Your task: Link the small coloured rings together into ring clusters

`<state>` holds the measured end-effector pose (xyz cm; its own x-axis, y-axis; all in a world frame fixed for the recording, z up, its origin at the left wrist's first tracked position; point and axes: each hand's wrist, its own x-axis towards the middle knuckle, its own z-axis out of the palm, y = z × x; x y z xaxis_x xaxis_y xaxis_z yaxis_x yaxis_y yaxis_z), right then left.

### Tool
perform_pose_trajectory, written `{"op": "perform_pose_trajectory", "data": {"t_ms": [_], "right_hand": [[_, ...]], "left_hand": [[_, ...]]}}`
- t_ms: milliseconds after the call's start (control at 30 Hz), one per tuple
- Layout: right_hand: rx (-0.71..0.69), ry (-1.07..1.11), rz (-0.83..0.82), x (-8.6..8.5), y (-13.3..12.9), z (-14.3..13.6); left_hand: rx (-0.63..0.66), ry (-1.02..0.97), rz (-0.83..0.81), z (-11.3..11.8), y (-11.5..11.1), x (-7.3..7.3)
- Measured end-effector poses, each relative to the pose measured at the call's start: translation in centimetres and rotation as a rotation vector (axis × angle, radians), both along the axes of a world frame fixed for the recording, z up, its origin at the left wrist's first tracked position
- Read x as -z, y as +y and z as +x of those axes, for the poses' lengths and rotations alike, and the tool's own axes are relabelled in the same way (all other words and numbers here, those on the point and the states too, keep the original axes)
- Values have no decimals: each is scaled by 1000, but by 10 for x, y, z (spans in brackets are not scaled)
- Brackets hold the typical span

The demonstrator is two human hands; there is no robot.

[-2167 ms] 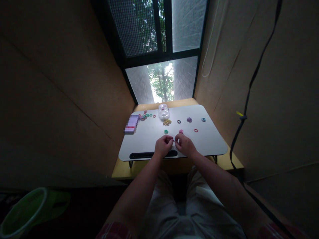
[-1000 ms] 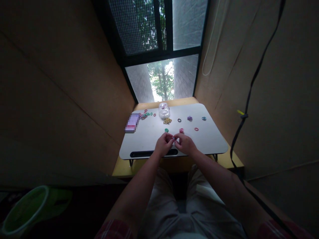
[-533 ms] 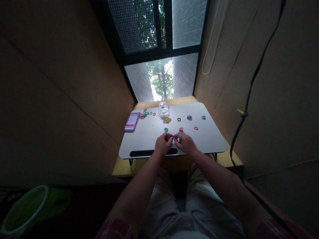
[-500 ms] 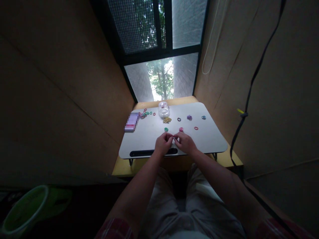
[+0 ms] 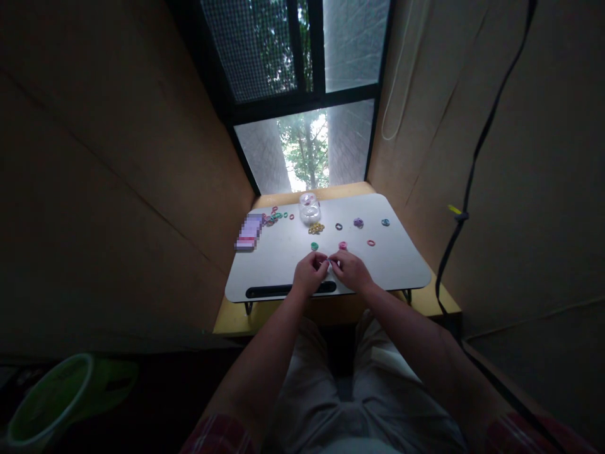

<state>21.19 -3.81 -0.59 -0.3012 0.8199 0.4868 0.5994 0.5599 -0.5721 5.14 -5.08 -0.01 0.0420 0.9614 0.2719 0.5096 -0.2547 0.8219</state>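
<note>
My left hand (image 5: 309, 272) and my right hand (image 5: 350, 270) meet over the front of a white lap table (image 5: 397, 268), fingertips pinched close together. Between them is something small that I cannot make out. Just beyond the fingers lie a green ring-like bundle (image 5: 314, 246) and a pink one (image 5: 343, 245). Farther back sit a yellow pile of small rings (image 5: 316, 229), a dark ring (image 5: 339, 226), a purple bundle (image 5: 358, 222), a blue one (image 5: 386, 222) and a red ring (image 5: 371, 243).
A clear plastic container (image 5: 310, 209) stands at the table's back. Mixed coloured rings (image 5: 271, 219) lie at the back left, by a phone-like flat object (image 5: 249, 232). A black slot (image 5: 269, 291) runs along the front edge. A dark strap (image 5: 466, 189) hangs at right; a green basket (image 5: 51, 397) is lower left.
The fingertips have shifted very slightly against each other, still pinched together. The things on the table stay where they were; the view has moved a little.
</note>
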Motion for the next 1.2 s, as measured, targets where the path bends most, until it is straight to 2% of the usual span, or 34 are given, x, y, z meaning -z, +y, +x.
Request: {"op": "perform_pose_trajectory", "data": {"t_ms": [300, 767, 1200], "right_hand": [[13, -23, 5, 1, 1, -1], [79, -64, -80, -4, -2, -1], [69, 24, -96, -3, -2, -2]], "left_hand": [[-17, 57, 8, 2, 0, -2], [-49, -112, -20, -2, 7, 2], [1, -12, -34, 0, 0, -1]]}}
